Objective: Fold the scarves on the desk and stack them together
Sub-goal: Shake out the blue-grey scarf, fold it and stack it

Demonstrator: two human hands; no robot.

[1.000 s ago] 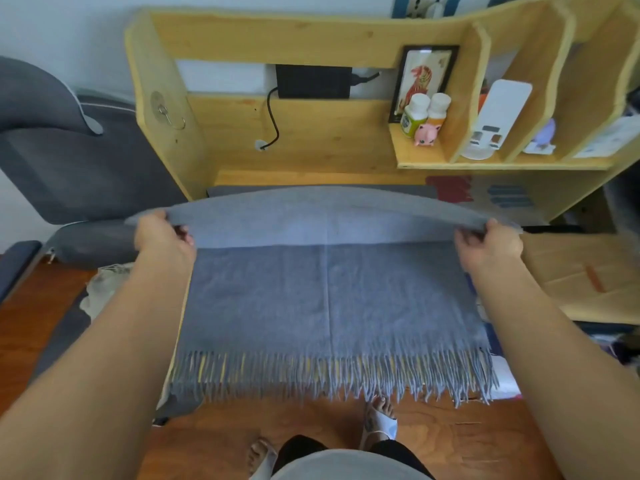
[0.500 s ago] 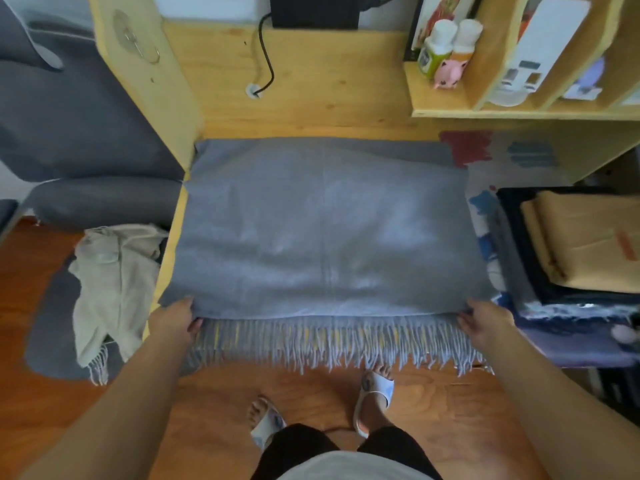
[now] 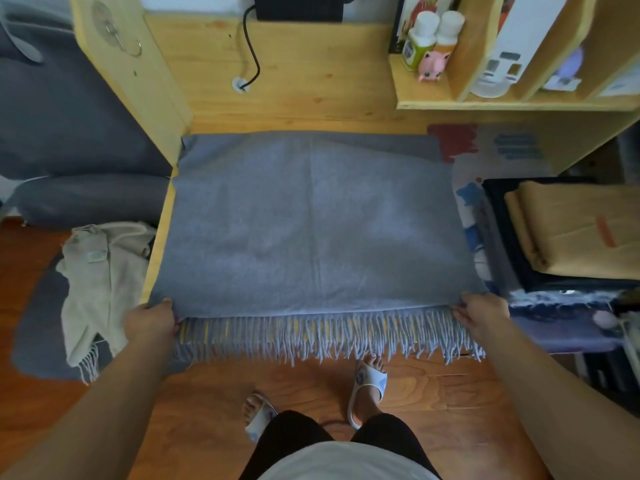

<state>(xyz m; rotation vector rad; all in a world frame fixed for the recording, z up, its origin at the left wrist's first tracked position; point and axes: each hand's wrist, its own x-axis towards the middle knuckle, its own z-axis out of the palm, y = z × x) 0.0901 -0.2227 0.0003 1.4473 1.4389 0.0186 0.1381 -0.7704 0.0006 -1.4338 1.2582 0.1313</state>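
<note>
So the big grey woollen scarf with the fringed end (image 3: 311,223) is lying flat across the light wooden desk (image 3: 157,244), doubled over, filling pretty much the middle of the view. Its fringe hangs off the near desk edge at 6 o'clock, with bits of yellow showing between the strands.

The left hand (image 3: 150,320) is at about 8 o'clock, fingers curled round the near left corner of the folded edge, gripping it. The right hand (image 3: 481,315) is at about 4 o'clock doing the same on the near right corner, fingertips tucked onto the cloth. Both sit right where the fold meets the fringe.

Over at 3 o'clock there's a stack of folded cloths: a mustard-yellow folded scarf (image 3: 575,226) on top of a dark navy folded cloth (image 3: 512,258), just beside the grey one but not touching as far as I can see.

At 9 o'clock a crumpled cream scarf with tassels (image 3: 100,278) is dumped on a grey chair seat (image 3: 38,327), off the desk. Up at 1 o'clock a shelf holds two small white-capped bottles (image 3: 431,36) and a little pink pig figure (image 3: 433,65).
</note>
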